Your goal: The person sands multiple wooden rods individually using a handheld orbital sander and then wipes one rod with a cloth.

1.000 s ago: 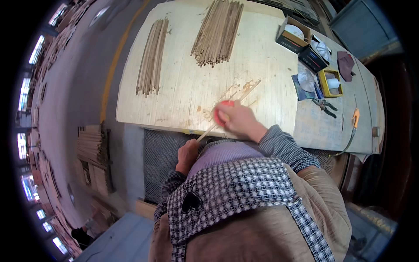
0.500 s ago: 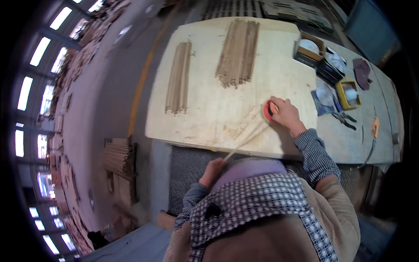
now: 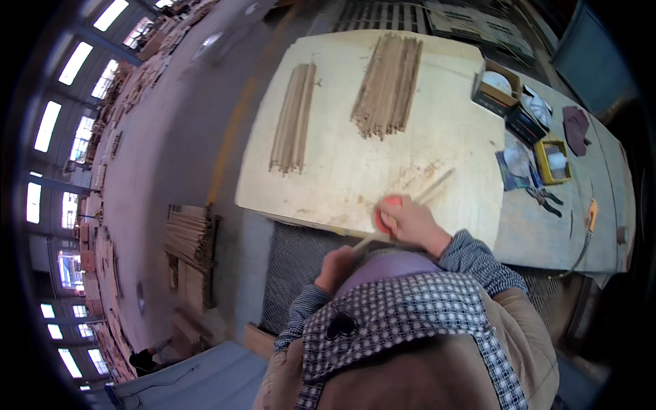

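Observation:
My right hand [image 3: 415, 222] grips a round red disc-shaped thing [image 3: 386, 205], its exact kind unclear, against a thin wooden strip [image 3: 437, 183]. My left hand [image 3: 333, 268] is closed on the strip's near end, just off the front edge of the pale wooden board [image 3: 328, 191]. From there the strip slants up to the right, passing under my right hand, and its far end shows beyond the fingers. Farther back on the board lie two groups of brown wooden strips, a narrow left one [image 3: 292, 119] and a wider right one [image 3: 388, 89].
To the right stand an open box with a white round item [image 3: 497, 83], a yellow box [image 3: 552, 162], pliers [image 3: 545, 200], an orange-handled tool [image 3: 592, 215] and a dark cloth [image 3: 576, 130]. Wood dust marks the board. Stacked strips [image 3: 189, 236] sit lower left, off the board.
My right hand has slid the red disc-shaped thing along the strip toward me and my left hand. The strip's far end now shows beyond it. My left hand stays on the near end.

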`<control>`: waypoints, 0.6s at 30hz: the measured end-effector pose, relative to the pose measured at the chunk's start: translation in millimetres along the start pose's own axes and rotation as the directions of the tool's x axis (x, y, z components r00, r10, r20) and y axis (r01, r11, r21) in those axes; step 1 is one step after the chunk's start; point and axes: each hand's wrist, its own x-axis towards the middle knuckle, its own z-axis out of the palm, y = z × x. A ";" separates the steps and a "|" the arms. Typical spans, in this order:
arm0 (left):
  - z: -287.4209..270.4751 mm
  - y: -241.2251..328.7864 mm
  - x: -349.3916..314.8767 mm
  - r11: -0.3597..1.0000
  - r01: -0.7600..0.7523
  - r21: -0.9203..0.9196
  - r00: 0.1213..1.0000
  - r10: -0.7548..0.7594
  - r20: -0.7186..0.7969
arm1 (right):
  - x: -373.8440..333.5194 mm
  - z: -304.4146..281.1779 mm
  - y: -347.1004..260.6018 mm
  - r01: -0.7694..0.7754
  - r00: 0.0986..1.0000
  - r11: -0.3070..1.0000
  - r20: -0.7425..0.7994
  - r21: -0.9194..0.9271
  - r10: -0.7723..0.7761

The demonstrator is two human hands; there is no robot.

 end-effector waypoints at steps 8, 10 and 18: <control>-14.0 7.9 -1.6 0.729 0.333 -0.598 0.917 -0.397 0.026 | 11.7 -40.0 75.7 -0.350 0.936 0.903 -0.132 -0.249 0.326; -13.5 11.2 -1.7 0.763 0.296 -0.574 0.923 -0.383 -0.033 | 7.8 -41.8 55.9 -0.299 0.954 0.925 -0.069 -0.235 0.291; -17.2 1.1 7.3 0.760 0.363 -0.540 0.925 -0.365 0.108 | -11.4 19.0 22.4 -0.013 0.984 0.992 0.174 -0.125 0.035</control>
